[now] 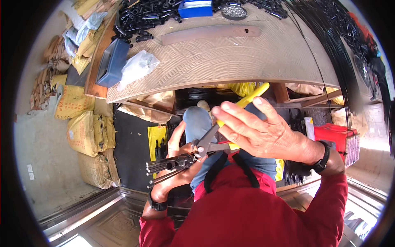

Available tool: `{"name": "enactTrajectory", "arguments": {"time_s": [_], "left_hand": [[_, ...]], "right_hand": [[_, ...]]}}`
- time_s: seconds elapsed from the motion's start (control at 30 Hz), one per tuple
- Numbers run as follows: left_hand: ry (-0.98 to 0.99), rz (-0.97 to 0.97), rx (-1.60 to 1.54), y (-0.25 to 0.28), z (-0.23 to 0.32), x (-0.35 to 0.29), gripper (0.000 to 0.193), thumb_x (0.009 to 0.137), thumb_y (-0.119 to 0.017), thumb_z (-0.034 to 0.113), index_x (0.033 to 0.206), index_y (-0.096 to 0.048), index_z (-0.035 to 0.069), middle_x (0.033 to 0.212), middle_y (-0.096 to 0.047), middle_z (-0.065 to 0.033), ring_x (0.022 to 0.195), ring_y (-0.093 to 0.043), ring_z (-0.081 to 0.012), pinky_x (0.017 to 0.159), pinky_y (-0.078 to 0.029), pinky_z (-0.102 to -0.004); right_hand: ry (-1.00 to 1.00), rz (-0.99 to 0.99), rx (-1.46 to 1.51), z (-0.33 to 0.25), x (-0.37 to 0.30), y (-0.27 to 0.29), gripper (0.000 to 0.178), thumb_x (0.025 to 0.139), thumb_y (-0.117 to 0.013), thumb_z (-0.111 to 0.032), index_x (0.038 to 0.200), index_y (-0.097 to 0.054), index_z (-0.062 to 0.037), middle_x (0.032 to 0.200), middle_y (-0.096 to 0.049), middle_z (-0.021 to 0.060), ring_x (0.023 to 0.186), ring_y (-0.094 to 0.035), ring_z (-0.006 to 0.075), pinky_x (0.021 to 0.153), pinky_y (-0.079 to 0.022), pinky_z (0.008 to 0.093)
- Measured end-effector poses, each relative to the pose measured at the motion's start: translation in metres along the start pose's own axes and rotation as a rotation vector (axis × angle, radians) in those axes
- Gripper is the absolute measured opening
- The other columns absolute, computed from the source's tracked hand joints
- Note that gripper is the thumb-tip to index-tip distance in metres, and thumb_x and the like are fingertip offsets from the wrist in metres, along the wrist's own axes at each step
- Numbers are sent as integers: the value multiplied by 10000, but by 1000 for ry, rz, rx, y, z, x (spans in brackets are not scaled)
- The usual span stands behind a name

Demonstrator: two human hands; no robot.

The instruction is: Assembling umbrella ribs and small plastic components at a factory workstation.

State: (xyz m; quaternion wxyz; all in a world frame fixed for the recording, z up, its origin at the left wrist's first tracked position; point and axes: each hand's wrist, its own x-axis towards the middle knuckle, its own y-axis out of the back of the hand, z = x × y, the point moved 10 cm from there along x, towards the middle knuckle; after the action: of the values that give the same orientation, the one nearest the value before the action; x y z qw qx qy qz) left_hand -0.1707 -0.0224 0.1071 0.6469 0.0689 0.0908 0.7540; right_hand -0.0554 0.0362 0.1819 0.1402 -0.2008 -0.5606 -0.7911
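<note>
1. Here's the left hand (186, 175), closed around a bundle of thin rods (158, 165) with a black hub (177, 162) among them, tilted out to the left.
2. In come the pliers (210, 136) — jaw tips right up at the hub's right end, beside something silvery, too small to make out.
3. The right hand (257, 129) lies across the yellow handles, fingers straight and spread; its underside is hidden, so I can't tell whether it grips.
4. All this sits in front of the red shirt (242, 210), short of the workbench (284, 53). I'd call it plier work at the hub's end.
5. The next move seems to call for a steady left hand and fingers curled firmly round both handles — a slip could skew those rods.
6. Over on the bench's patterned top: a flat brown strip (205, 34), a clear bag (139, 66) against a blue bin (112, 64), heaped black parts (140, 20) and a round dish (234, 12) of small pieces.
7. Around the room, yellow sacks (80, 127) pile up at left; a red box (325, 133) stands at right.
</note>
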Motion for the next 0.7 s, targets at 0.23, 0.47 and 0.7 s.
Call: {"name": "enactTrajectory", "arguments": {"time_s": [0.23,0.47,0.7], "left_hand": [[-182,14,503,0,22,-1,815,719,-641,-16,1365,-146,12,1114,-484,-133,783,-598,-165,709,-495,-308],[-166,76,378,3,6,2,743,775,-584,-34,1366,-139,36,1085,-503,-139,760,-613,-181,701,-511,-311],[-187,-28,265,-6,19,8,735,772,-552,-98,1365,-146,59,1133,-441,-130,851,-585,-177,731,-523,-324]], "right_hand": [[-38,62,-54,-15,-10,3,369,862,-425,-290,1164,-553,-122,1341,-424,36,1265,-358,178,1040,-154,455],[-199,-45,6,-27,-27,-18,351,877,-425,-341,1133,-558,-140,1322,-441,61,1215,-430,208,1025,-79,554],[-71,63,-245,-24,-17,-3,376,854,-440,-312,1154,-533,-103,1334,-427,49,1234,-408,180,1048,-41,547]]}}
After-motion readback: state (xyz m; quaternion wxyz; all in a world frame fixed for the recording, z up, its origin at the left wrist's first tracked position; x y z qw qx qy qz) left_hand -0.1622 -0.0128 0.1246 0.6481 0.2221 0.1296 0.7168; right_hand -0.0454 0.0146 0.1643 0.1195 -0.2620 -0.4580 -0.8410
